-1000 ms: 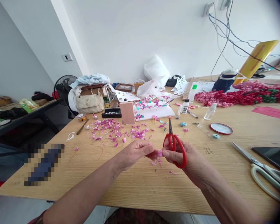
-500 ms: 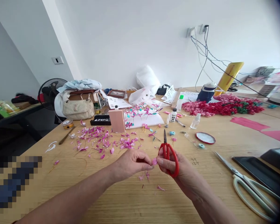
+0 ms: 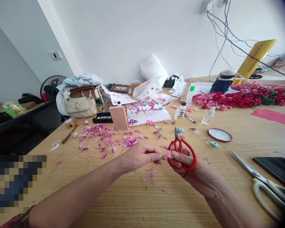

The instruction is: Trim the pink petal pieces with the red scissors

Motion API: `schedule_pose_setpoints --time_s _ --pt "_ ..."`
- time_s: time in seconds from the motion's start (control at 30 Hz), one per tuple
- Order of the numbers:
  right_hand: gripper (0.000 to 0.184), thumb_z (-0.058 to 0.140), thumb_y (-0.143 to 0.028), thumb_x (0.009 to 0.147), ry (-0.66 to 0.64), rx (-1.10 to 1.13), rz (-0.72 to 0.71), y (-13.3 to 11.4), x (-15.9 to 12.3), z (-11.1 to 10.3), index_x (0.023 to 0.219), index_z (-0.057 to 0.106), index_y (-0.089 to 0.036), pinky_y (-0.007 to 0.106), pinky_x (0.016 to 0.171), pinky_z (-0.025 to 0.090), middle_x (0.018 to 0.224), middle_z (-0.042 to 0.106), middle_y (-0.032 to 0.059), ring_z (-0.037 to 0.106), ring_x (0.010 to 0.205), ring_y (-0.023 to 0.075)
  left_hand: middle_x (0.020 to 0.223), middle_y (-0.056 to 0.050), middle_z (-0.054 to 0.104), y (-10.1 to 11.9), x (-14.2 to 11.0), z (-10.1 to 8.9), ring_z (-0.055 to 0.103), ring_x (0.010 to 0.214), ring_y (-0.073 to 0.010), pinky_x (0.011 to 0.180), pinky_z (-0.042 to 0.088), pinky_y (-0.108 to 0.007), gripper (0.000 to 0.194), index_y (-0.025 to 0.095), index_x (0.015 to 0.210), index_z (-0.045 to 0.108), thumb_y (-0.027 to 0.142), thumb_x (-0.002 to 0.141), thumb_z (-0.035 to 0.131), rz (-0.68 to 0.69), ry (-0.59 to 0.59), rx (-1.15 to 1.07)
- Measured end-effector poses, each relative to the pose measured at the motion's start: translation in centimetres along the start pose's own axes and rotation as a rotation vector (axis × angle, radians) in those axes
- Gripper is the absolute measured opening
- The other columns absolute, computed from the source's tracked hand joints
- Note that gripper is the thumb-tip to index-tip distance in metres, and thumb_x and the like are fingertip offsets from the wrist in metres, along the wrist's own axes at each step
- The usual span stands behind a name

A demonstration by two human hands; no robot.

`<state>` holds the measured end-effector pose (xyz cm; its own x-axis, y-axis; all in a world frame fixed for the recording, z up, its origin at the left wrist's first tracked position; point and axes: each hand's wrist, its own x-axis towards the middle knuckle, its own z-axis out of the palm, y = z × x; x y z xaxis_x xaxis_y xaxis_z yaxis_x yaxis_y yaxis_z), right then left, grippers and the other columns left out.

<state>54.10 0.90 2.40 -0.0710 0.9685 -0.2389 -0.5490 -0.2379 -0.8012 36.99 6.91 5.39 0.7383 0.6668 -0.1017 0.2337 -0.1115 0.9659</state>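
Observation:
In my right hand [image 3: 192, 172] is a pair of red-handled scissors [image 3: 192, 155], its dark blades pointing up and away. The thumb and finger of that same hand also pinch a small pink petal [image 3: 169, 154]. Just left of it, my left hand [image 3: 141, 157] has its fingertips pressed together beside the petal's edge. What they grip is too small to make out, perhaps a thin wire. Pink scraps [image 3: 151, 173] lie on the table below the hands.
Many loose pink petals [image 3: 106, 137] spread across the table's left half. Wire-stemmed flowers [image 3: 152, 106] stand behind a pink block [image 3: 119, 117]. Large pale-handled scissors [image 3: 258, 175] and a black phone-like slab [image 3: 274, 169] lie right. Small bottles [image 3: 181, 110] and a round lid [image 3: 219, 135] sit beyond.
Both hands have shifted a little to the right over the table. The pink petal now shows its broad face more fully. The camera view has also tilted down slightly.

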Motion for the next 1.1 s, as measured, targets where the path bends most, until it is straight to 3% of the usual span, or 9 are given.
schedule_pose_setpoints --time_s 0.23,0.53,0.7,0.83,0.97,1.1 --pt "0.025 0.082 -0.025 0.057 -0.03 0.04 0.023 0.0 -0.1 -0.4 0.068 0.061 -0.016 0.017 0.04 0.019 0.053 0.044 -0.0046 0.03 0.048 0.0057 0.073 -0.002 0.061 -0.1 0.1 0.0 0.055 0.072 -0.0103 0.07 0.042 -0.023 0.017 0.014 0.08 0.065 0.025 0.08 0.053 0.045 -0.015 -0.073" --pt "0.022 0.08 -0.023 0.061 -0.062 0.043 0.02 0.3 -0.3 -0.2 0.07 0.062 -0.016 0.016 0.041 0.019 0.055 0.046 -0.0038 0.031 0.048 0.0056 0.064 0.001 0.054 0.1 0.0 0.3 0.047 0.064 -0.0089 0.063 0.037 -0.021 0.014 0.013 0.068 0.063 0.021 0.077 0.055 0.071 -0.005 0.015" --pt "0.023 0.08 -0.024 0.061 -0.075 0.025 0.017 0.4 -0.5 -0.2 0.069 0.06 -0.016 0.016 0.041 0.019 0.055 0.046 -0.0038 0.03 0.048 0.0055 0.066 0.0 0.056 -0.1 -0.4 0.1 0.05 0.066 -0.01 0.066 0.038 -0.023 0.015 0.013 0.068 0.062 0.022 0.077 0.055 0.068 0.037 0.027" --pt "0.024 0.08 -0.025 0.062 -0.031 -0.026 -0.007 0.6 -0.8 -0.3 0.072 0.059 -0.017 0.017 0.042 0.02 0.053 0.045 -0.005 0.031 0.048 0.0057 0.065 0.002 0.054 -0.2 -0.6 0.5 0.046 0.062 -0.0088 0.061 0.036 -0.022 0.01 0.014 0.075 0.063 0.023 0.071 0.063 -0.003 0.007 0.024" --pt "0.026 0.079 -0.028 0.062 -0.005 -0.062 -0.032 0.8 -0.9 -0.5 0.075 0.06 -0.017 0.017 0.043 0.02 0.054 0.046 -0.0056 0.03 0.048 0.0059 0.059 0.005 0.05 -0.4 -0.3 1.3 0.042 0.057 -0.0073 0.057 0.033 -0.021 0.005 0.013 0.063 0.06 0.014 0.067 0.063 -0.047 0.001 0.037" --pt "0.026 0.077 -0.036 0.065 0.057 -0.129 -0.084 0.3 -1.3 -1.2 0.075 0.059 -0.018 0.019 0.047 0.024 0.052 0.046 -0.0053 0.032 0.05 0.0078 0.057 0.005 0.05 -0.2 0.6 1.4 0.042 0.056 -0.007 0.056 0.032 -0.021 0.007 0.013 0.061 0.06 0.016 0.067 0.063 -0.028 0.028 0.054"
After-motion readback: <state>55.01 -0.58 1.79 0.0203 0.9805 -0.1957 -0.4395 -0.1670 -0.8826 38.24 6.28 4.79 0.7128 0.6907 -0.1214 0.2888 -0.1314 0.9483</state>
